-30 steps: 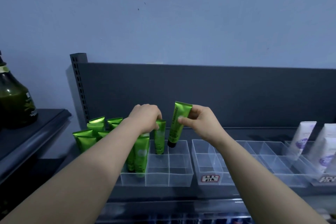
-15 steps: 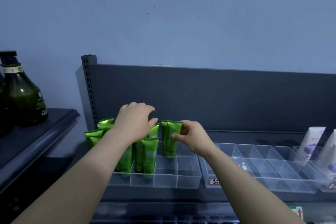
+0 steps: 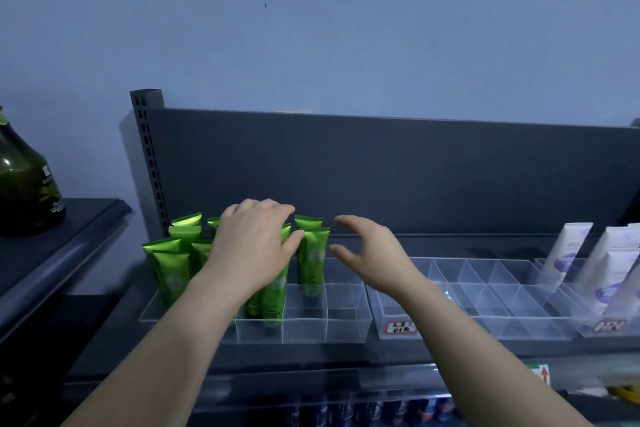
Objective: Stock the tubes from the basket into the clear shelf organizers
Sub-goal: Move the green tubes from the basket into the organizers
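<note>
Several shiny green tubes (image 3: pixel 173 267) stand cap-down in the left clear organizer (image 3: pixel 343 329) on the dark shelf. One green tube (image 3: pixel 311 260) stands in a back compartment with another right behind it. My left hand (image 3: pixel 252 246) hovers over the tubes with fingers spread, its thumb tip close to that tube's top. My right hand (image 3: pixel 367 253) is open just right of the tube, fingers apart and holding nothing. The basket is out of view.
A second clear organizer (image 3: pixel 485 322) with a red-bordered label stands to the right. White and purple tubes (image 3: pixel 568 253) stand in a third organizer at far right. A dark green bottle (image 3: pixel 24 184) sits on a black ledge at left. The shelf's grey back panel (image 3: pixel 381 170) rises behind.
My right hand set the green tube down into the organizer, let go and pulled back to the right. My left hand opened above the tubes.
</note>
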